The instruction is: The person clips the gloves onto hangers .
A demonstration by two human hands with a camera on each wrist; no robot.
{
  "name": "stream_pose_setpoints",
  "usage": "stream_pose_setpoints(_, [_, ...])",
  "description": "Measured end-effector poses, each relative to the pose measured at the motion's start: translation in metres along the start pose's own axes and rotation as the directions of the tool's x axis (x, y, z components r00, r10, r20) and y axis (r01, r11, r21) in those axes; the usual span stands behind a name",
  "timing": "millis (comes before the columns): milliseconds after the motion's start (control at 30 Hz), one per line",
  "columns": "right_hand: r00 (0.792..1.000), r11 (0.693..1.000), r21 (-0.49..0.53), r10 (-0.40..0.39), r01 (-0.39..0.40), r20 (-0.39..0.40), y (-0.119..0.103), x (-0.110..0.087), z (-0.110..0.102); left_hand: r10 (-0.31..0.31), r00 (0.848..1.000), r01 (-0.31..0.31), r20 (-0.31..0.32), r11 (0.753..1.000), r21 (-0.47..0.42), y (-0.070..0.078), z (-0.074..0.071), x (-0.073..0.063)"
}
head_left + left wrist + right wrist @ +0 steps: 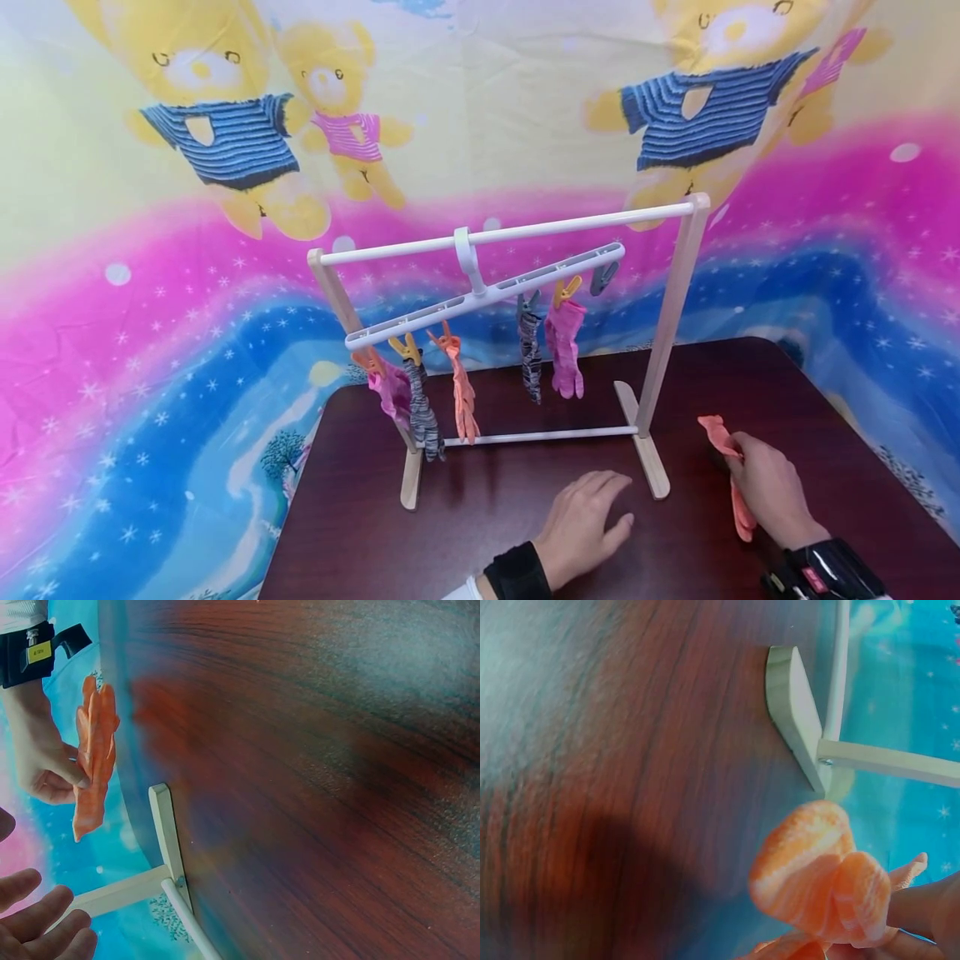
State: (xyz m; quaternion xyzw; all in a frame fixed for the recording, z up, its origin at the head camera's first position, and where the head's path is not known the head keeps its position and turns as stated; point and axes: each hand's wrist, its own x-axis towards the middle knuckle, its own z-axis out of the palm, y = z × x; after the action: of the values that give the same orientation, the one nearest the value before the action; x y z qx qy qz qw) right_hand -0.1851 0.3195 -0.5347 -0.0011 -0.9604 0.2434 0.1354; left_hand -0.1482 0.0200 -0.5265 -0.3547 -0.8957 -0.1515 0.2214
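In the head view, my right hand (772, 485) grips an orange knit glove (742, 510) above the table's right side. The left wrist view shows that glove (96, 746) with its fingers upward in the picture, the thumb pressed on it. My left hand (581, 527) holds nothing; its fingers are extended over the table in front of the rack. From a tilted white clip hanger (420, 320) hang a pink glove (392, 392), a grey glove (423, 412), an orange glove (462, 396), another grey glove (530, 358) and another pink glove (566, 350). A grey clip (602, 279) hangs at its right end.
The hanger hooks over the top bar (577, 223) of a wooden rack, whose right foot (651, 468) stands between my hands. A dark brown table (360, 533) carries the rack. Behind it hangs a bear-patterned cloth (487, 100).
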Motion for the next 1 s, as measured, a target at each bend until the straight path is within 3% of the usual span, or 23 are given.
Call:
stream_pose_setpoints(367, [0.999, 0.999, 0.037, -0.035, 0.036, -0.040, -0.018, -0.001, -0.006, -0.045, 0.998, 0.045, -0.034, 0.999, -0.024, -0.005, -0.007, 0.009])
stream_pose_setpoints(600, [0.991, 0.996, 0.048, -0.065, 0.071, -0.117, -0.031, -0.003, -0.007, -0.047, 0.998, 0.047, -0.049, 0.999, -0.015, -0.006, -0.010, 0.014])
stream_pose_setpoints(1000, [0.993, 0.996, 0.053, -0.066, 0.072, -0.100, -0.053, -0.003, -0.019, -0.085, 0.995, 0.082, -0.059, 0.995, -0.054, -0.009, -0.020, 0.026])
